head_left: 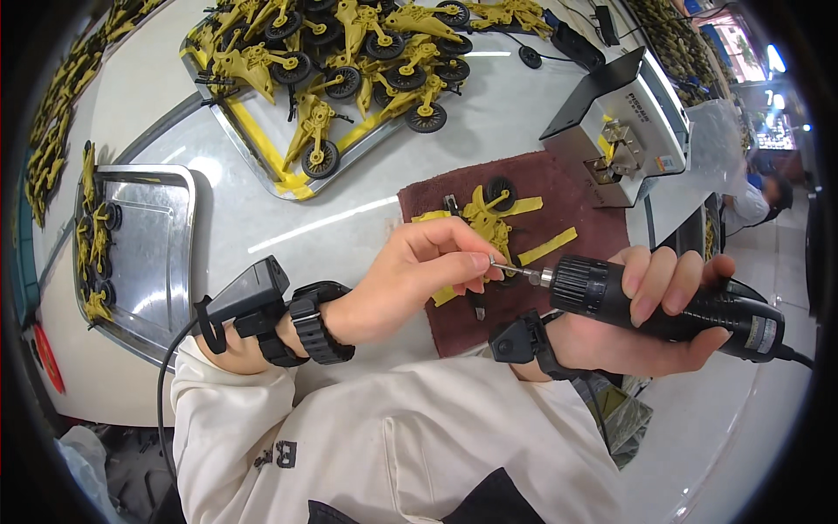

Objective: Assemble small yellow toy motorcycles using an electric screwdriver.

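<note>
My right hand point(672, 301) is wrapped round a black electric screwdriver point(580, 288), which points left with its cord trailing to the right. Its metal bit meets the fingertips of my left hand point(436, 262), whose thumb and forefinger pinch a tiny shiny screw point(492, 259) at the bit's tip. Just beyond my fingers, a yellow toy motorcycle point(485, 214) with a black wheel lies on a dark red cloth point(559, 188). Part of the toy is hidden behind my left hand. Yellow tape strips point(548, 247) lie on the cloth beside it.
A tray edged in yellow tape point(253, 140) is heaped with yellow toy motorcycles point(349, 61) at the back. To the left, a metal tray point(153, 253) holds several more. A grey screw feeder box point(650, 131) stands back right. Another person point(758, 203) sits at far right.
</note>
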Motion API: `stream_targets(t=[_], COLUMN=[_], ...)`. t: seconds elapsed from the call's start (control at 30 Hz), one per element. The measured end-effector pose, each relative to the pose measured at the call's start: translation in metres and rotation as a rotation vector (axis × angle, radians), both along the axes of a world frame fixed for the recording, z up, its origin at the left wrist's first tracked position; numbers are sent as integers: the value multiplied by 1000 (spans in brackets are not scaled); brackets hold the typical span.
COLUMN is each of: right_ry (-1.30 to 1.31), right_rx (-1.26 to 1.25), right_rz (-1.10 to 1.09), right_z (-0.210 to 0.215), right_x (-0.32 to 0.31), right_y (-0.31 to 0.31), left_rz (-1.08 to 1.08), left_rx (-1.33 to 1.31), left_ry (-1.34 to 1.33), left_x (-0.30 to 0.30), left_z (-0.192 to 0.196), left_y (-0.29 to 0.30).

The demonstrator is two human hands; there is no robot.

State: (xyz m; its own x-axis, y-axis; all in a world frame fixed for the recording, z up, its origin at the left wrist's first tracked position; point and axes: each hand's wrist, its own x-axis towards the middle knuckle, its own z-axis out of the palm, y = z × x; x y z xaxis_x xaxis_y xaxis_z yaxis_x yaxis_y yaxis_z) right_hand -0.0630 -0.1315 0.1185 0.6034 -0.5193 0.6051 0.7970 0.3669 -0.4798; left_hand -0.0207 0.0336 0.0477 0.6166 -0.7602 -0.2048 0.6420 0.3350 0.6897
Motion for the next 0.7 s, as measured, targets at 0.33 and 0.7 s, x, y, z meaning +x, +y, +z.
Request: stream_targets(t=[0.33, 0.7], right_ry=[1, -10], right_rx=[-30, -19], right_rz=[12, -24], right_z=[0, 1], right_x=[-1, -2], right_y=[-3, -5], left_rz=[101, 35], left_rx=[-28, 47], left_ry=[-210, -153], left_x=[1, 5], left_z=[3, 1], left_y=[-5, -2])
